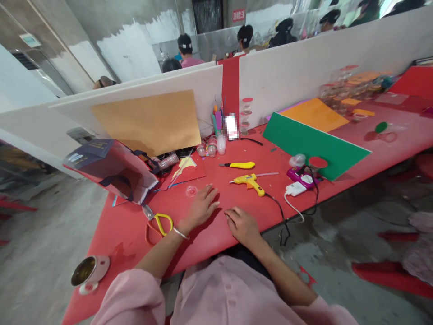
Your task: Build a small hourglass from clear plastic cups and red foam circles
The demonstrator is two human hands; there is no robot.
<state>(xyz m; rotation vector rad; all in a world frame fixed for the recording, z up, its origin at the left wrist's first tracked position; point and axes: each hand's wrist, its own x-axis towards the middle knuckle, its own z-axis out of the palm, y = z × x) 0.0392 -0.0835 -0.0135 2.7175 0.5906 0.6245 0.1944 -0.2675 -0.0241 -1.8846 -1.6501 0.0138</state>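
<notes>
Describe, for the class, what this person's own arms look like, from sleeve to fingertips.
The left arm and right arm have loose, pale pink sleeves matching the shirt, with bare forearms below. A thin, silvery bangle circles the left wrist; none shows on the right. The left grip and right grip are ungloved.

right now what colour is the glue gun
Mostly yellow; the head view shows the glue gun best.
</notes>
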